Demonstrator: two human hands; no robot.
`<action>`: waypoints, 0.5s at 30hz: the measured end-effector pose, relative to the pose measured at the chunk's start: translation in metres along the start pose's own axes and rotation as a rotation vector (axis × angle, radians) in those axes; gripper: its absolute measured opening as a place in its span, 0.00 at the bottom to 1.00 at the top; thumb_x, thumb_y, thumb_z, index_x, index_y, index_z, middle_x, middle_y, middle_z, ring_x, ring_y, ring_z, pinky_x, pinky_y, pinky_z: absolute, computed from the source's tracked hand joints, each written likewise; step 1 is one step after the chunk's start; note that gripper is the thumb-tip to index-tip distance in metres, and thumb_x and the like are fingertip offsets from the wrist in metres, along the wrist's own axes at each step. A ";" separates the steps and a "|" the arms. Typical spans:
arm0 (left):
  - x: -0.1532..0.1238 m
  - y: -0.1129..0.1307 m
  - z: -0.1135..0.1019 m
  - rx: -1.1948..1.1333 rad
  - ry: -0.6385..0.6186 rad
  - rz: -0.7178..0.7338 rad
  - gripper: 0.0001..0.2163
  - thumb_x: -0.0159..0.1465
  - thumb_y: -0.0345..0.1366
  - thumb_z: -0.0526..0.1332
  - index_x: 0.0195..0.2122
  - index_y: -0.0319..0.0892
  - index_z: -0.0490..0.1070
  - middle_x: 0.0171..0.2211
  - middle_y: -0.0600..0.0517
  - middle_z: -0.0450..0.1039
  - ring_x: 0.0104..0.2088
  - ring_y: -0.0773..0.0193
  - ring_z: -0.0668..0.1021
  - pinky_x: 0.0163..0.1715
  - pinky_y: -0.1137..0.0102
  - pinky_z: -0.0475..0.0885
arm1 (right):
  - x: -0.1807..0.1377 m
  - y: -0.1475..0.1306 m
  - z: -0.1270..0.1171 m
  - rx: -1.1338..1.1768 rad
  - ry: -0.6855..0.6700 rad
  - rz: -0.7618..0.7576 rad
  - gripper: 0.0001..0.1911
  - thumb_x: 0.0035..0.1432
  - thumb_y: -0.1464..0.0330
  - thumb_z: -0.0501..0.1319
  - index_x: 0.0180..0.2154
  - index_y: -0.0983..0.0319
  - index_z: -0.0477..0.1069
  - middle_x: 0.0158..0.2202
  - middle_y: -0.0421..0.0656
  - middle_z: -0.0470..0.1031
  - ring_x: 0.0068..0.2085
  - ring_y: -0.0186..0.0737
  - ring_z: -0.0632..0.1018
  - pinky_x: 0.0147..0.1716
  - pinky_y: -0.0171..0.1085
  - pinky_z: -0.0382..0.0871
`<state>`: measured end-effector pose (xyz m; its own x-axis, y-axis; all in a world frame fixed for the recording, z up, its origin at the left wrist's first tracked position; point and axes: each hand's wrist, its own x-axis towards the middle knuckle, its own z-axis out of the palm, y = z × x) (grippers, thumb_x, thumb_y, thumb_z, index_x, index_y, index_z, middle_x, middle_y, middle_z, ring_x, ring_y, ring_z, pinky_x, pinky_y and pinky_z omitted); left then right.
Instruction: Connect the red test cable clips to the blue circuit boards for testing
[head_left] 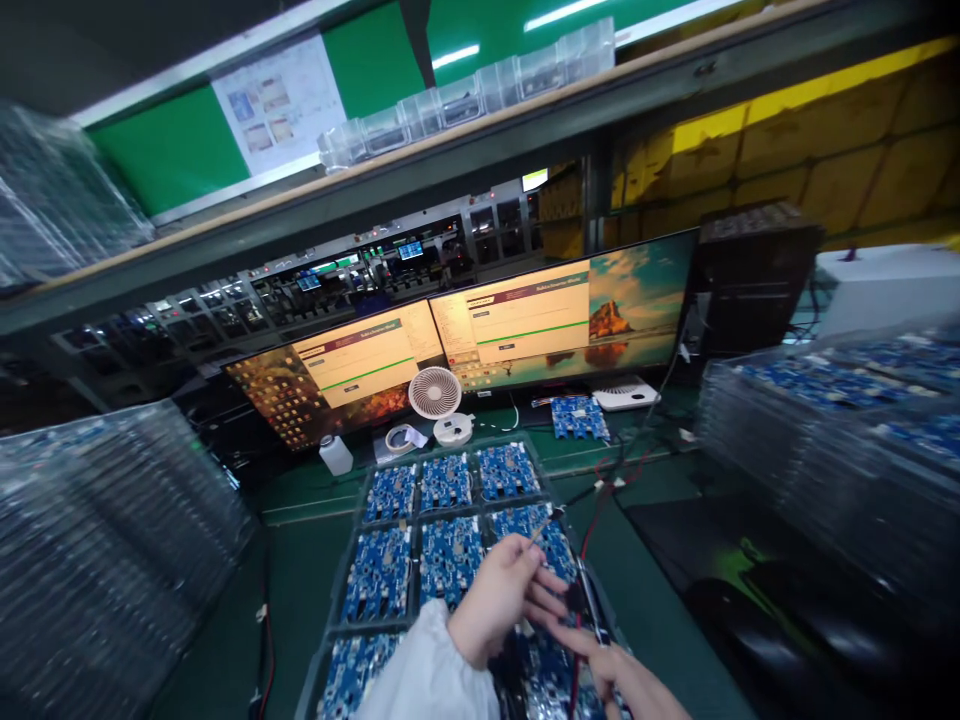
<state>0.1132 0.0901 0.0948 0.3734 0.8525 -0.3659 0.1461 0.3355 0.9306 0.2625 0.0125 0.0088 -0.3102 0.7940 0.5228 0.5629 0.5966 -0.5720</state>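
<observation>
Blue circuit boards (pixel 450 560) are seated in a clear tray (pixel 346 560) at the tabletop's near edge; a thin probe (pixel 541 528) is pinched in the closed left hand (pixel 499 598), red-black wires (pixel 589 610) steadied by the right hand's (pixel 626 680) curled fingers.

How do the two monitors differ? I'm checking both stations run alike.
The left monitor shows a dark reddish wallpaper crowded with icons and tilts down to the left; the right monitor shows a sea-rock wallpaper and sits higher. The small white fan overlaps the left monitor's corner, not the right's. Both show a beige window with a green line.

Clear glossy plastic tray (pixel 352 560); matt green bench mat (pixel 300 580); white cloth sleeve (pixel 427 670)
</observation>
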 end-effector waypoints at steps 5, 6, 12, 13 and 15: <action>-0.001 0.008 -0.076 0.384 0.070 0.137 0.21 0.61 0.56 0.48 0.35 0.42 0.64 0.19 0.62 0.56 0.17 0.72 0.59 0.19 0.74 0.56 | 0.022 0.000 -0.015 0.010 -0.029 -0.093 0.19 0.71 0.71 0.42 0.46 0.62 0.71 0.48 0.49 0.71 0.48 0.40 0.74 0.44 0.32 0.74; -0.001 0.009 -0.092 0.426 0.069 0.160 0.18 0.62 0.52 0.50 0.35 0.42 0.65 0.21 0.60 0.58 0.19 0.71 0.62 0.22 0.73 0.59 | 0.030 -0.002 -0.022 -0.020 -0.041 -0.167 0.19 0.72 0.70 0.41 0.45 0.62 0.70 0.46 0.50 0.71 0.47 0.41 0.74 0.44 0.34 0.73; 0.019 0.013 -0.163 0.855 0.074 0.322 0.04 0.58 0.30 0.60 0.30 0.42 0.75 0.35 0.50 0.73 0.44 0.58 0.71 0.53 0.62 0.62 | 0.077 -0.008 -0.046 -0.262 -0.014 -0.463 0.17 0.70 0.77 0.40 0.34 0.64 0.64 0.31 0.45 0.65 0.36 0.44 0.69 0.34 0.40 0.68; 0.026 0.013 -0.170 0.905 0.084 0.335 0.05 0.57 0.28 0.60 0.30 0.42 0.76 0.35 0.49 0.73 0.44 0.57 0.71 0.53 0.61 0.63 | 0.081 -0.003 -0.044 -0.271 -0.012 -0.450 0.16 0.69 0.77 0.42 0.34 0.64 0.64 0.31 0.44 0.65 0.37 0.45 0.69 0.36 0.41 0.67; 0.043 0.012 -0.179 0.966 0.120 0.359 0.09 0.58 0.25 0.58 0.32 0.42 0.77 0.35 0.49 0.74 0.43 0.58 0.72 0.51 0.62 0.65 | 0.082 0.011 -0.035 -0.242 -0.054 -0.401 0.13 0.68 0.77 0.44 0.37 0.63 0.65 0.32 0.44 0.65 0.37 0.44 0.68 0.38 0.41 0.67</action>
<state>-0.0330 0.2021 0.0898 0.4545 0.8906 -0.0151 0.7361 -0.3660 0.5694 0.2697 0.0799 0.0675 -0.5756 0.5154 0.6349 0.5512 0.8180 -0.1644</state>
